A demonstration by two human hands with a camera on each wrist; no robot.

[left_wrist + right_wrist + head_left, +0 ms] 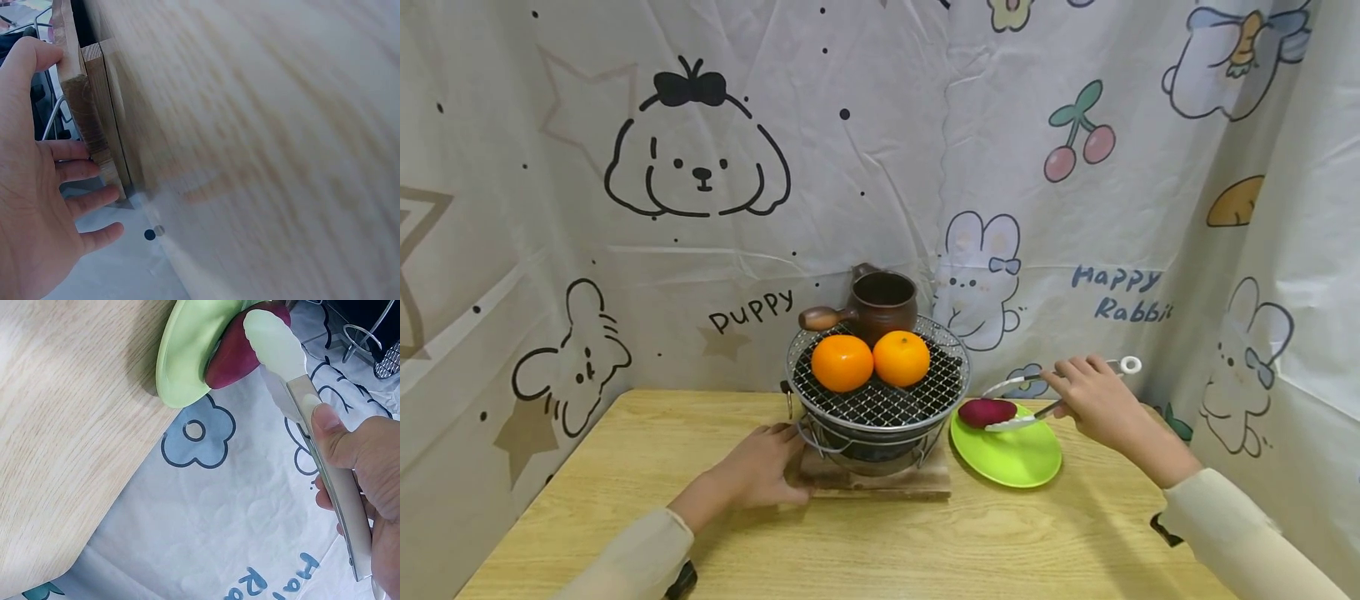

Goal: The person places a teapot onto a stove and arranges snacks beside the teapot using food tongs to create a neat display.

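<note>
In the head view my right hand (pixel 1093 400) holds metal tongs (pixel 340 494) with white scalloped tips. Those tips stand apart on either side of a purple sweet potato (pixel 987 412), which lies on a lime-green plate (pixel 1022 462). The right wrist view shows one tip overlapping the sweet potato, with my thumb along the tongs' arm. My left hand (pixel 760 467) is at the left end of a wooden board (pixel 887 485) under a small round grill. Its fingers are spread and touch the board's edge in the left wrist view.
On the grill's wire mesh (pixel 880 410) sit a persimmon-like orange fruit (pixel 842 363) and an orange (pixel 901 358). Behind them stands a brown clay pot (pixel 887 304) with a side handle. A printed curtain (pixel 865 167) hangs behind the wooden table (pixel 865 550).
</note>
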